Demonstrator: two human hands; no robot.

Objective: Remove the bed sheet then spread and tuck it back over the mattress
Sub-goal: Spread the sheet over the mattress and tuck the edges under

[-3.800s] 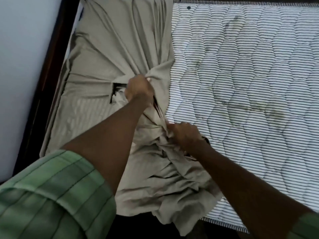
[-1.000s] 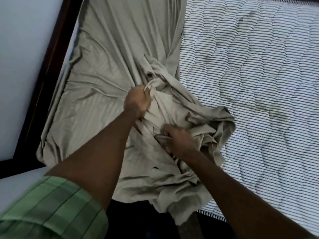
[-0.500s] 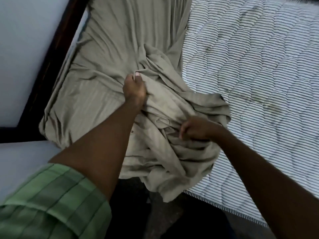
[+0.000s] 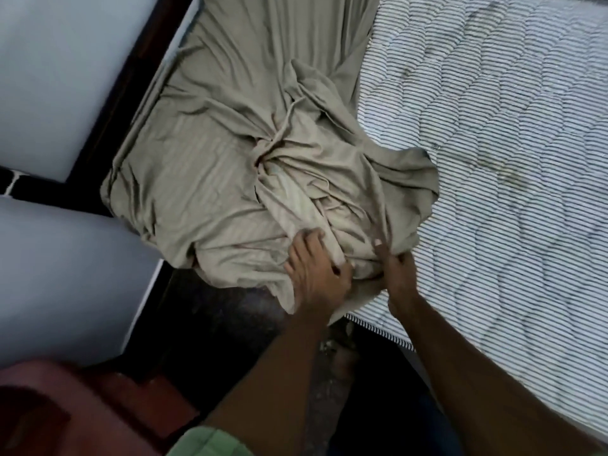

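Bed sheet (image 4: 230, 179): plain beige-grey cloth, gathered into a rumpled heap on the left part of the mattress. Folds twist together near the middle of the heap. The far portion lies flatter and runs up toward the far edge of the bed. The near edge hangs over the near side of the mattress, above the dark floor (image 4: 223, 324).

Mattress (image 4: 510, 159): quilted, white with thin dark stripes, bare across the right side, with a few faint stains showing.

Left hand (image 4: 316, 271): at the near edge of the heap, fingers (image 4: 301, 245) spread over the cloth and curled into its folds, thumb tucked against a bunch of fabric. It grips the sheet.

Right hand (image 4: 394, 271): just right of the left hand, close beside it, fingers curled round a fold of the same bunch, one fingertip raised. It holds the sheet.

Bed frame (image 4: 108, 103): dark wood, running along the left side of the mattress.

Wall (image 4: 49, 77): pale blue-grey, left of the frame.

Sleeve (image 4: 210, 444): green, at the near edge, on the left arm.

Reddish-brown object (image 4: 65, 409): near left corner, blurred; kind cannot be told.
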